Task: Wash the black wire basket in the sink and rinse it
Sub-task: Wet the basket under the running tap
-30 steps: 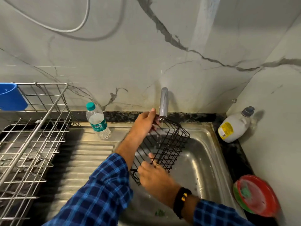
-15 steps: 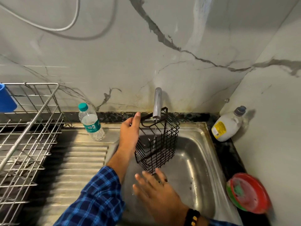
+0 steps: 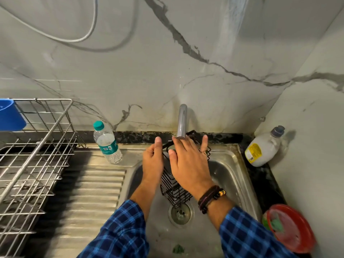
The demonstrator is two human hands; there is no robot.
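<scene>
steel sink (image 3: 229, 174) catches the runoff, so the black wire basket (image 3: 175, 190) is held upright inside it over the drain (image 3: 180, 214), with its top under the tap (image 3: 182, 121) for rinsing. left hand (image 3: 152, 162) grips the basket's left side to steady it. right hand (image 3: 189, 164) lies flat on the front wires with fingers spread, likely to rub them. can't tell if water is running.

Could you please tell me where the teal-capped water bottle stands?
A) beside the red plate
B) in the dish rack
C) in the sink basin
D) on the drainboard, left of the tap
D: the water bottle stands at the back of the drainboard, left of the tap.
</scene>
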